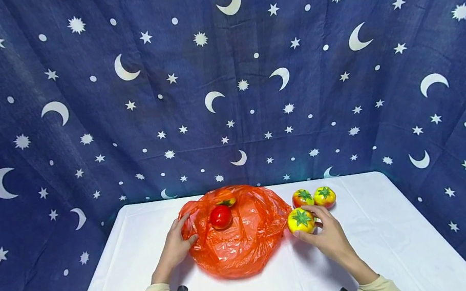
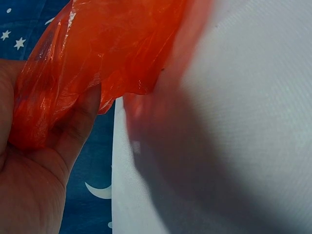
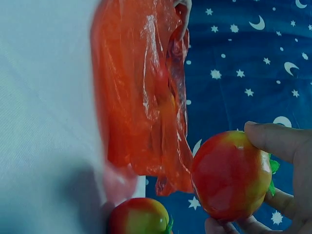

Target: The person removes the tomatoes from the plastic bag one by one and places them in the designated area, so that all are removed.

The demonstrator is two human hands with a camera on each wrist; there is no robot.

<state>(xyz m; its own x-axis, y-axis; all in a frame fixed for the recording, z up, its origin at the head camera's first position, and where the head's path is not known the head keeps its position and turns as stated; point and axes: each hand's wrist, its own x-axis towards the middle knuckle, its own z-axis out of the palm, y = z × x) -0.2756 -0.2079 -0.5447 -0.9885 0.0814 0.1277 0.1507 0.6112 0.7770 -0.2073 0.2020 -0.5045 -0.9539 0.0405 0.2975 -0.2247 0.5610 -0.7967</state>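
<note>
A thin red plastic bag (image 1: 251,246) lies spread open on the table. My left hand (image 1: 175,249) grips its left rim, with the film between thumb and fingers (image 2: 80,117) in the left wrist view. Inside the bag sit a glossy red round fruit (image 1: 221,217) and, behind it, a yellow item with green (image 1: 227,202), partly hidden. My right hand (image 1: 331,237) holds a yellow-and-red tomato (image 1: 300,221) with a green leafy top, beside the bag's right edge. In the right wrist view this tomato (image 3: 231,175) is raised, with the thumb and fingertips around it.
Two more yellow-and-red tomatoes, one nearer the bag (image 1: 302,197) and one farther right (image 1: 324,196), rest side by side behind my right hand. The white-covered table (image 1: 372,245) ends at a dark blue curtain (image 1: 219,64) with moons and stars.
</note>
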